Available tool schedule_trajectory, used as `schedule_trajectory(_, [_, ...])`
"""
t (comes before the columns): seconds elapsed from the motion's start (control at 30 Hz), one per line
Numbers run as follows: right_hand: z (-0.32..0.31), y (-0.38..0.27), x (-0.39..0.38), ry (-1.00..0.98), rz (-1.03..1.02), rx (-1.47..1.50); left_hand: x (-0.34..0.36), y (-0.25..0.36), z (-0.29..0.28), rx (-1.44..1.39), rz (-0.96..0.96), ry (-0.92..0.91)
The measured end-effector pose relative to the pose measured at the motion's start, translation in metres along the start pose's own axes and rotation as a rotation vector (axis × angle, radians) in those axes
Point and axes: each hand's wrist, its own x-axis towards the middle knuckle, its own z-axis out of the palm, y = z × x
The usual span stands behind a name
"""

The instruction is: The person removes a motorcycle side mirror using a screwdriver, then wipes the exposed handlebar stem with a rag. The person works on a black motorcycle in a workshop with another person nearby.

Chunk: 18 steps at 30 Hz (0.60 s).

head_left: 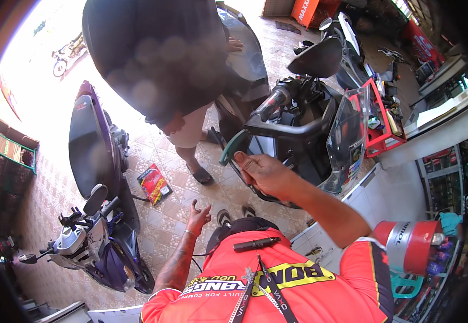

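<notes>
My right hand (261, 171) reaches forward beside the black motor scooter (304, 116). Its fingers are closed, thumb against forefinger, right by a dark green curved piece (234, 147) near the handlebar's end. Whether they grip that piece or something hidden, I cannot make out. Above it are the scooter's rubber handlebar grip (272, 102) and a black bar; a clear windshield (349, 137) rises to the right. My left hand (198, 218) hangs in front of my body over the tiled floor, palm partly up. Its fingers are apart and it holds nothing.
A person in a dark shirt (153, 59) stands close ahead, one hand (235, 44) on the scooter's seat. A purple-and-white scooter (102, 237) stands left. A red-and-yellow packet (155, 184) lies on the tiles. At right are a red rack (384, 121), a counter and a red drum (406, 246).
</notes>
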Motion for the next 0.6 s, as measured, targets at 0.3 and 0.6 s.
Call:
schedule_trajectory(0.3, [0.001, -0.059, -0.045, 0.229, -0.090, -0.669, 0.005, -0.012, -0.020, -0.109, -0.022, -0.047])
schedule_trajectory(0.6, [0.013, -0.060, -0.064, 0.566, -0.381, -1.035, -0.004, 0.006, -0.016, -0.069, 0.039, -0.072])
